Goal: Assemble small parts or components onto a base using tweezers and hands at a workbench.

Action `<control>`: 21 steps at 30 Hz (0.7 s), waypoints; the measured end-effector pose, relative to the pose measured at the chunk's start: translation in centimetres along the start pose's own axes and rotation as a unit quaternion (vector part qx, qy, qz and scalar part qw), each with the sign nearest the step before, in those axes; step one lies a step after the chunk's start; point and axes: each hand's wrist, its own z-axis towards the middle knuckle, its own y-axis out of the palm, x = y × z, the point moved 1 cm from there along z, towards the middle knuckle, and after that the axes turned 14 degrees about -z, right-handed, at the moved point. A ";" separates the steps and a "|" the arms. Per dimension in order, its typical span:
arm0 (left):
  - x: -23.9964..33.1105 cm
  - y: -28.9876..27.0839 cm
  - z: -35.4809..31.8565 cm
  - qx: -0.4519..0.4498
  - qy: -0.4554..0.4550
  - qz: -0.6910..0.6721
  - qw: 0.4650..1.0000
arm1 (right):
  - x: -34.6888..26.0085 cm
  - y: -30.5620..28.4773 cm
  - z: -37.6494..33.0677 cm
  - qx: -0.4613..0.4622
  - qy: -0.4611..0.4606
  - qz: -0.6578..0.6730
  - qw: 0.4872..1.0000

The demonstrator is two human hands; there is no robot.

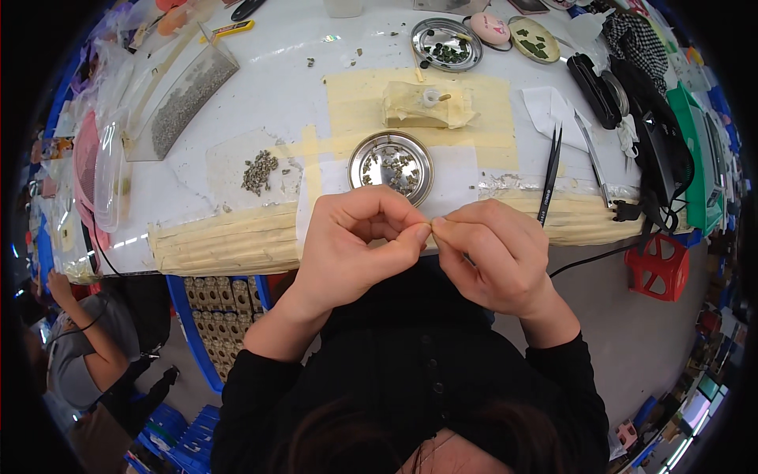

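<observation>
My left hand (359, 249) and my right hand (497, 257) meet just over the table's near edge, thumbs and forefingers pinched together. Whatever sits between the fingertips is too small to make out. Right behind them stands a round metal dish (354, 175) with small greenish-grey pieces scattered in it. Beyond the dish, a block wrapped in cream tape (403, 107) carries a small whitish knob and a short tan peg. To the left lies a heap of small dark grey-green pieces (259, 172) on a clear sheet.
Black tweezers (550, 175) and a silver tool (594, 162) lie at right beside a white cloth (549, 114). A clear bin of grey granules (193, 103) stands at left. Farther back is a metal plate of dark green pieces (447, 46). A red stool (658, 267) stands right; another person (87, 347) sits left.
</observation>
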 end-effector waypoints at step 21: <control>-0.4 -0.5 -0.1 -0.034 0.263 0.273 0.925 | 0.5 0.1 -0.3 -0.045 0.055 0.093 0.993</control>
